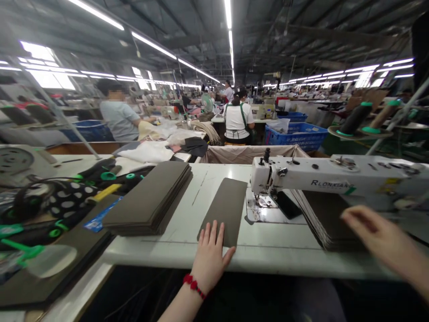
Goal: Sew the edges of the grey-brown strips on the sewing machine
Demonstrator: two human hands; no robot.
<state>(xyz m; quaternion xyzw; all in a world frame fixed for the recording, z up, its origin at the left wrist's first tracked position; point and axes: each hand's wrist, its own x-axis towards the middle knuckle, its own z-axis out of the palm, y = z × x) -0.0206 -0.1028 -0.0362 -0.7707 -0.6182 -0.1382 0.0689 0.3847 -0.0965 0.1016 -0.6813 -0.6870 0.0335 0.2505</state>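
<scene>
Pressing flat, the left hand [210, 257] lies open, holding nothing, on the near end of a dark fabric strip [226, 210] on the white counter [174, 255]; the right hand [382, 237], open and empty, hangs above a stack of strips [326, 219] beside the sewing machine [301, 175].

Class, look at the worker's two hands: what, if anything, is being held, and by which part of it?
Nothing is gripped. The left hand presses flat on the near end of an olive panel; the open right hand is beside a stack of panels.

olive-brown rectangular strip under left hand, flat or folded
Flat: the olive-brown rectangular strip lies spread on the white sewing table, no fold showing, with the left hand resting on its near end.
</scene>
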